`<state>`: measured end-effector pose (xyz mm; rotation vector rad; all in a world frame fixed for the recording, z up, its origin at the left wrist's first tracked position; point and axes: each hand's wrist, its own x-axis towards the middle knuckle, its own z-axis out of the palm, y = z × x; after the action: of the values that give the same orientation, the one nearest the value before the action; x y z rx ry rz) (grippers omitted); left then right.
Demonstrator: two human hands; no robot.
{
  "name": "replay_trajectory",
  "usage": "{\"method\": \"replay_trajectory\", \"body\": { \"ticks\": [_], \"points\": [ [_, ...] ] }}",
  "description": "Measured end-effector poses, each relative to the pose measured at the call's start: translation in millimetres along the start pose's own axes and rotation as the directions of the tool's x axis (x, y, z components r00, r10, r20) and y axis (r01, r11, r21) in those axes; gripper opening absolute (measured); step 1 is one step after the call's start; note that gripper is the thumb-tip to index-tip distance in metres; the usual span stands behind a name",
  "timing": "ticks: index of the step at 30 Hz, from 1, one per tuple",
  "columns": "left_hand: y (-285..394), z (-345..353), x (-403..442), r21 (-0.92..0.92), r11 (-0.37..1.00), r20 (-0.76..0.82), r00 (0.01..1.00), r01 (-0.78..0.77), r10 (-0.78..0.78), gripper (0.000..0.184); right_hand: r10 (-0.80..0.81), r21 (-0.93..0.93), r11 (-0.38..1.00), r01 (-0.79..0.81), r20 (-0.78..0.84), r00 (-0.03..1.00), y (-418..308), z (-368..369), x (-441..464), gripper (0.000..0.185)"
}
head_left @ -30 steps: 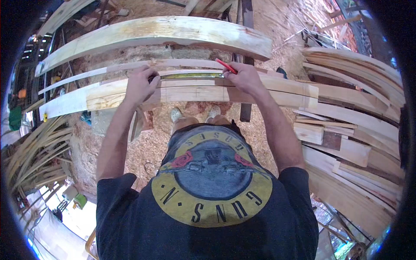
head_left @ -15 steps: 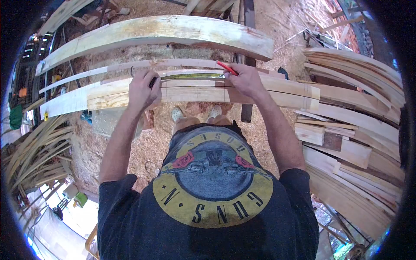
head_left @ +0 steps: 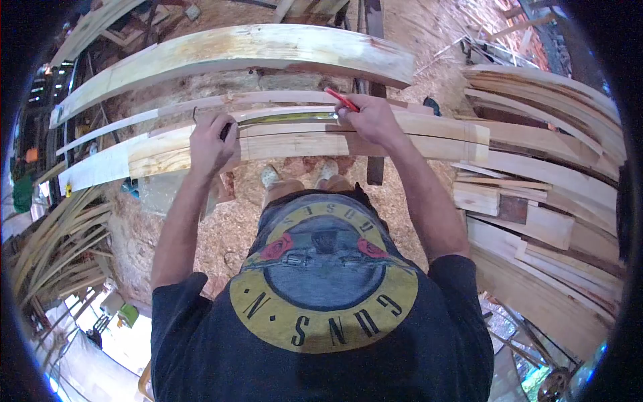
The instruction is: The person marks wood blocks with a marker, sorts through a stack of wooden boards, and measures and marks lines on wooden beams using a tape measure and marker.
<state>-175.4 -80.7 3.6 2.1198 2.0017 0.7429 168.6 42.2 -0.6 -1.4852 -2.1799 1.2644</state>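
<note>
My left hand (head_left: 211, 143) is closed around a dark tape measure case (head_left: 226, 130), mostly covered by the fingers. From it the yellow tape blade (head_left: 288, 118) runs out to my right hand (head_left: 372, 123), along the top of a pale timber beam (head_left: 288, 145). My right hand pinches the blade's far end and also grips a red pencil-like marker (head_left: 341, 99), which points up and left. Thin lines are drawn across and along the beam's face. Just beyond it lies a narrow wooden strip (head_left: 268, 98).
A thick curved timber (head_left: 234, 50) lies farther ahead. Stacked boards (head_left: 546, 181) fill the right side, and a pile of thin strips (head_left: 57, 241) is at left. A dark metal support (head_left: 376, 171) passes beneath the beam. Wood shavings (head_left: 221, 248) cover the floor.
The whole view has shifted slightly, so both hands and the timbers appear a little farther left. Both hands keep their grips, with the tape still stretched between them.
</note>
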Motion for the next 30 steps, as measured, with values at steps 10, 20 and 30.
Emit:
{"method": "replay_trajectory", "body": {
  "ticks": [10, 20, 30],
  "points": [
    [2, 0, 2, -0.002, 1.0, -0.005, 1.0, 0.002, -0.002, 0.012, 0.094, 0.134, 0.987, -0.091, -0.014, 0.995, 13, 4, 7, 0.024],
    [3, 4, 0, -0.006, 1.0, -0.079, 0.997, -0.024, 0.024, 0.009, 0.183, 0.864, 0.483, -0.144, 0.061, 0.981, 37, -31, -19, 0.031],
    [-1, 0, 5, -0.173, 0.979, -0.152, 0.98, 0.105, -0.132, 0.008, 0.155, 0.833, 0.552, 0.047, -0.157, 0.975, 21, 12, -81, 0.037]
  ]
}}
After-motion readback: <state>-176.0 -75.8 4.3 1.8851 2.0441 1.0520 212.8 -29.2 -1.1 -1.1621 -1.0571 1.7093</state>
